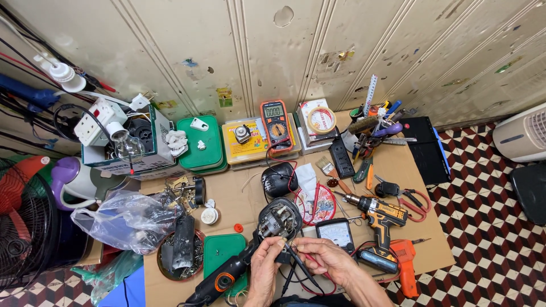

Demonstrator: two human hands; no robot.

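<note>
Low in the middle of the frame, the person's left hand point(264, 273) and right hand point(325, 258) meet over a sheet of cardboard point(239, 199) laid on the tiled floor. Both grips are pressed together, pinching thin black leads point(296, 266) right at the lower edge of a small opened fan motor point(278, 219) with its windings showing; exactly which terminal the fingertips touch is too small to tell. An analog meter point(336, 233) lies just right of the motor, with a cordless drill point(380, 219) and an orange soldering gun point(405, 258) further right. A black rotary tool point(222, 281) rests below left, beside a green lid point(219, 253). Up the frame, a digital multimeter point(276, 125) leans near the wall. To do this well, I'd judge the hands should keep the lead tips steady on bare metal, fingers clear of the contact, and the motor from rolling while the meter face stays in view.
</note>
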